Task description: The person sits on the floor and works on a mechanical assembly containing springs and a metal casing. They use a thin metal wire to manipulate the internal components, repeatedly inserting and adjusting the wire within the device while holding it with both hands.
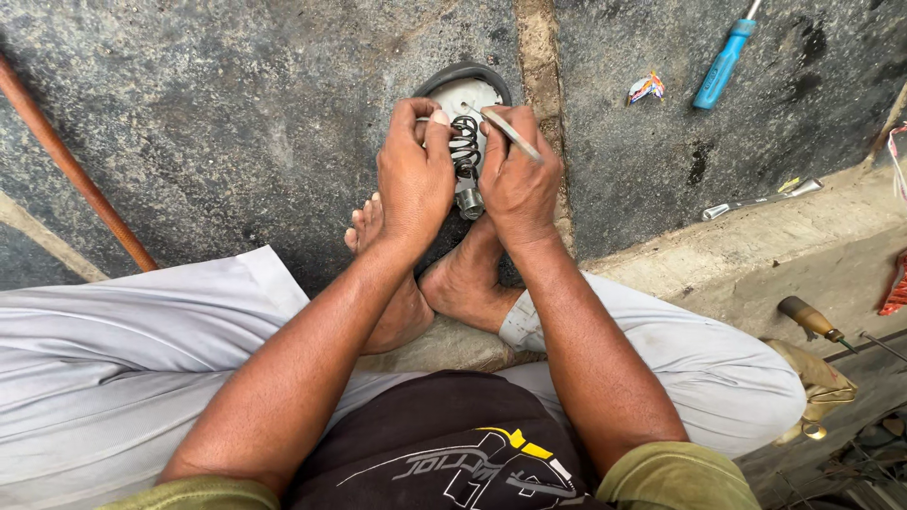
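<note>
A round part with a black rim and pale face [463, 83] lies on the dark stone floor in front of my bare feet. A black coil spring [464, 146] with a small metal fitting at its lower end [470, 202] stands between my hands. My left hand [414, 175] pinches the spring's upper left side with thumb and fingers. My right hand [517, 179] grips a thin metal tool [508, 130], its tip pointing at the top of the spring. My palms hide part of the spring.
A blue-handled screwdriver [722, 64] lies at the far right, a crumpled wrapper [646, 88] beside it. A metal wrench [761, 199] rests on the concrete ledge, a wooden-handled tool [811, 320] lower right. A brown rod [66, 165] crosses the left.
</note>
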